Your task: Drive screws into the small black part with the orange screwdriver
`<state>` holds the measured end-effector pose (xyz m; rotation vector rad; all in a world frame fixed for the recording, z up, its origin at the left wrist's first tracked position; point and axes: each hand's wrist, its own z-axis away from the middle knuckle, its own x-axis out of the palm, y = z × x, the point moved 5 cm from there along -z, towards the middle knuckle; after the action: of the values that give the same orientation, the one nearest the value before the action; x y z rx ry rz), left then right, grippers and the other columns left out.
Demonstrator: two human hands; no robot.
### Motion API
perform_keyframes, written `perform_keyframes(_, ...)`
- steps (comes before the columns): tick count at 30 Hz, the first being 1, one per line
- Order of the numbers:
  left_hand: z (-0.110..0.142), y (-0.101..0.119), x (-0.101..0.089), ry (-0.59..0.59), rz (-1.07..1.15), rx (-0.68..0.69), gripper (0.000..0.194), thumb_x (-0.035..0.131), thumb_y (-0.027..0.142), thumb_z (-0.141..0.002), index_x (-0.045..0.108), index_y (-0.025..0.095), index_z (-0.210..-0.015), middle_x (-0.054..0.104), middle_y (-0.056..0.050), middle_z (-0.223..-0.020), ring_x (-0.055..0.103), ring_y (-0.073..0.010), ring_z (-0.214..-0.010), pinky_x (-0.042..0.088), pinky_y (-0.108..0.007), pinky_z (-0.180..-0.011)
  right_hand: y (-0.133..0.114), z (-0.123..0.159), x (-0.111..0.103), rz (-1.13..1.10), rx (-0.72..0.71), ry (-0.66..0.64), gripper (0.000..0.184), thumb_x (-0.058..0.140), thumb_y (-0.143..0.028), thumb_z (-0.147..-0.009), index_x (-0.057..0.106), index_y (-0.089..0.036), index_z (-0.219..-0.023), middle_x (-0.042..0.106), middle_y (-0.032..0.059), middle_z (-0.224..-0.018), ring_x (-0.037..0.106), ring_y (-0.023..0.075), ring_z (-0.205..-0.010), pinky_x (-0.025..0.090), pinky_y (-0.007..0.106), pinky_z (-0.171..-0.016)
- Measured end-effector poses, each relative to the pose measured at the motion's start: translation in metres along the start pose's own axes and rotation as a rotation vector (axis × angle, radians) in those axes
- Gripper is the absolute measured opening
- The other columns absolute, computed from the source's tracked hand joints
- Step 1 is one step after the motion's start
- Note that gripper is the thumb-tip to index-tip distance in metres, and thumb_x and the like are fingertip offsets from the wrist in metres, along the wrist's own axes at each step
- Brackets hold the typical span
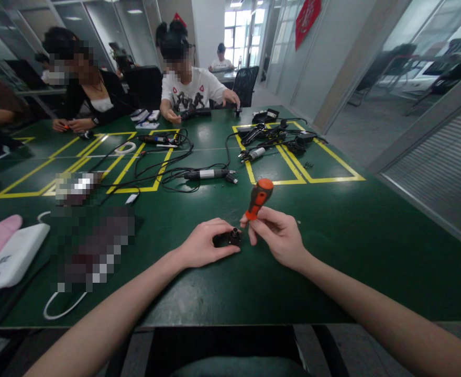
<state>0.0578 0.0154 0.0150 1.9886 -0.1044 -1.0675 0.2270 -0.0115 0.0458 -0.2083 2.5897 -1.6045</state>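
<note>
In my right hand (280, 235) is a screwdriver (260, 198) with an orange and dark grey handle, tilted with the handle end up. Its tip is hidden among the fingers. My left hand (209, 242) rests on the green table, thumb and fingers curled round a small black part (234, 237) with a short round stub on top. The part stands on the table just left of my right fingers. Whether the screwdriver touches it cannot be made out.
Ahead lie a black and silver electric screwdriver (206, 174) with cables, another silver-bodied tool (253, 154) and a heap of black devices (267, 134) within yellow tape (335, 179). A white power bank (12, 257) lies at left. Co-workers (189, 86) sit across the green table (372, 251).
</note>
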Motion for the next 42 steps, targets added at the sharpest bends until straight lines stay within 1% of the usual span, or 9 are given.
perform_keyframes(3,0.000,0.000,0.000,-0.006,-0.015,-0.012,0.023,0.077,0.036,-0.091,0.075,0.017,-0.105,0.076,-0.008,-0.103,0.070,-0.0227,-0.095,0.055,-0.034,-0.087,0.003,0.002,0.001,-0.025,0.025,-0.018,0.031,0.075,-0.050,-0.093,0.075,-0.019,-0.093,0.075,0.0046,-0.079,0.068,0.0149,-0.059,0.060,0.031,-0.062)
perform_keyframes(6,0.000,0.000,-0.001,-0.011,-0.013,-0.020,0.025,0.077,0.035,-0.091,0.076,0.017,-0.107,0.076,-0.009,-0.104,0.070,-0.0226,-0.096,0.055,-0.033,-0.086,0.003,0.002,-0.001,-0.005,0.024,0.026,0.028,0.084,-0.047,-0.084,0.076,-0.020,-0.085,0.076,0.0046,-0.076,0.070,0.0175,-0.066,0.062,0.034,-0.067)
perform_keyframes(9,0.000,-0.001,0.000,-0.018,0.004,-0.025,0.026,0.078,0.035,-0.091,0.075,0.017,-0.109,0.077,-0.009,-0.108,0.071,-0.0233,-0.100,0.055,-0.034,-0.090,0.000,0.000,-0.002,0.043,0.011,0.052,0.026,0.083,-0.045,-0.085,0.077,-0.020,-0.077,0.074,0.0056,-0.080,0.066,0.0155,-0.063,0.060,0.032,-0.061)
perform_keyframes(13,0.000,-0.001,0.000,-0.005,-0.013,-0.029,0.027,0.080,0.036,-0.089,0.074,0.017,-0.108,0.076,-0.008,-0.105,0.071,-0.0232,-0.098,0.054,-0.034,-0.089,0.000,0.000,-0.001,0.024,0.031,0.014,0.029,0.072,-0.047,-0.095,0.081,-0.020,-0.090,0.071,0.0054,-0.084,0.054,0.0090,-0.049,0.048,0.026,-0.045)
perform_keyframes(16,0.000,-0.001,0.000,-0.007,-0.033,-0.050,0.028,0.081,0.038,-0.087,0.074,0.018,-0.104,0.076,-0.007,-0.101,0.070,-0.0220,-0.093,0.054,-0.033,-0.085,0.005,0.001,-0.001,-0.024,0.074,-0.008,0.031,0.073,-0.049,-0.094,0.079,-0.020,-0.102,0.074,0.0049,-0.081,0.056,0.0100,-0.050,0.052,0.028,-0.049)
perform_keyframes(24,0.000,0.000,-0.001,-0.018,-0.018,-0.059,0.028,0.081,0.039,-0.088,0.074,0.019,-0.105,0.077,-0.007,-0.104,0.070,-0.0220,-0.095,0.054,-0.034,-0.088,0.002,-0.001,-0.010,0.065,0.020,0.156,0.014,0.085,-0.035,-0.083,0.082,-0.022,-0.080,0.073,0.0044,-0.083,0.060,0.0129,-0.059,0.055,0.030,-0.055)
perform_keyframes(32,0.000,-0.001,0.000,-0.008,-0.045,-0.048,0.027,0.080,0.038,-0.087,0.073,0.019,-0.104,0.075,-0.006,-0.100,0.069,-0.0212,-0.092,0.053,-0.032,-0.084,0.007,0.003,-0.003,-0.066,0.123,0.066,0.029,0.083,-0.045,-0.085,0.080,-0.019,-0.097,0.077,0.0048,-0.074,0.055,0.0104,-0.043,0.053,0.028,-0.043)
perform_keyframes(38,0.001,-0.001,0.000,-0.014,-0.022,-0.049,0.029,0.079,0.040,-0.088,0.072,0.018,-0.106,0.076,-0.008,-0.104,0.070,-0.0225,-0.095,0.054,-0.034,-0.087,0.000,0.001,-0.001,-0.007,0.041,0.086,0.026,0.085,-0.044,-0.081,0.077,-0.020,-0.073,0.073,0.0050,-0.082,0.057,0.0101,-0.048,0.051,0.026,-0.043)
perform_keyframes(42,0.001,-0.001,0.000,-0.012,-0.019,-0.048,0.027,0.079,0.039,-0.088,0.072,0.019,-0.103,0.076,-0.007,-0.102,0.069,-0.0220,-0.093,0.053,-0.033,-0.086,0.003,0.001,-0.003,-0.017,0.092,0.076,0.024,0.085,-0.042,-0.083,0.078,-0.020,-0.085,0.068,0.0005,-0.065,0.054,0.0105,-0.043,0.048,0.026,-0.041)
